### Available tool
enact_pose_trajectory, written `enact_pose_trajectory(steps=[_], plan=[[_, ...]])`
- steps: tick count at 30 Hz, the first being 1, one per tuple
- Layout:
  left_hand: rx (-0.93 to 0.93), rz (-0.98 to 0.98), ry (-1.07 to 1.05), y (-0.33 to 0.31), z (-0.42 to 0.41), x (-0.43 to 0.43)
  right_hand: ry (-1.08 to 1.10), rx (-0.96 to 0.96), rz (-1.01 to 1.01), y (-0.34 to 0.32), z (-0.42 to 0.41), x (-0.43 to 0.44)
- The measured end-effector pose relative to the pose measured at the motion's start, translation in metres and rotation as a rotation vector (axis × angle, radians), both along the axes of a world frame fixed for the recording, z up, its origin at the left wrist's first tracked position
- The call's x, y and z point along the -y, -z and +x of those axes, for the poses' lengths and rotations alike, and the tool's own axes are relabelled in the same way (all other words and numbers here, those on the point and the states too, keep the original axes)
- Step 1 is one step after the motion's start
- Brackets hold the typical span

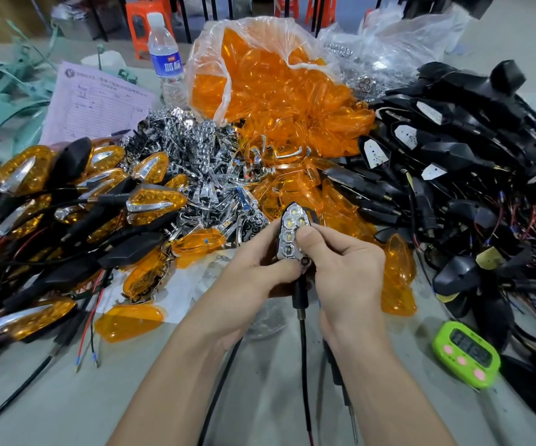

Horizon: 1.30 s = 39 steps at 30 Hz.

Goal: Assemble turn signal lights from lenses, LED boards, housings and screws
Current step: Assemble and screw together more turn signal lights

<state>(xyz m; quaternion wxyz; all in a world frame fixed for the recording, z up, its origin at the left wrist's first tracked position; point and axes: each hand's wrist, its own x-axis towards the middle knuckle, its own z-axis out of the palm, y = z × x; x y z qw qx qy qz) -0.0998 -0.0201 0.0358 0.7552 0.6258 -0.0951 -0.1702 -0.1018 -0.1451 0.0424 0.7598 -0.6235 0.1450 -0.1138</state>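
From the head camera we see the left hand [253, 268] and right hand [340, 255] pinching one housing [292, 236] between them above the table [67, 407] — right thumb pressed on its chrome reflector. Behind, a clear bag [228, 59] spills orange lenses [279, 101] — a second bag [398, 37] holds small silvery parts, too blurred to tell.
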Motion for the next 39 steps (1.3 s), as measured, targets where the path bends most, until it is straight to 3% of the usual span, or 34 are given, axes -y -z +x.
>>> enact_pose_trajectory(steps=[4, 9, 14, 20, 26, 35, 39], plan=[[0.037, 0.052, -0.099, 0.001, -0.001, 0.005, -0.010, -0.024, 0.061, -0.003, -0.003, 0.002], [0.056, 0.035, -0.215, -0.001, 0.000, 0.007, -0.033, -0.074, -0.028, -0.006, -0.005, 0.004], [-0.007, -0.021, -0.222, -0.005, -0.001, 0.006, 0.034, 0.022, -0.133, -0.002, -0.009, 0.010], [0.009, -0.032, -0.137, -0.006, -0.006, 0.008, -0.279, 0.003, -0.314, -0.021, 0.017, 0.024], [0.032, -0.021, -0.019, -0.005, -0.006, 0.001, -0.313, -0.010, -0.135, -0.023, 0.021, 0.029], [-0.038, -0.109, -0.021, -0.005, -0.006, 0.002, -0.289, -0.052, -0.152, -0.025, 0.017, 0.026], [-0.072, -0.194, -0.062, -0.007, -0.004, 0.004, -0.276, -0.104, -0.036, -0.019, 0.012, 0.029]])
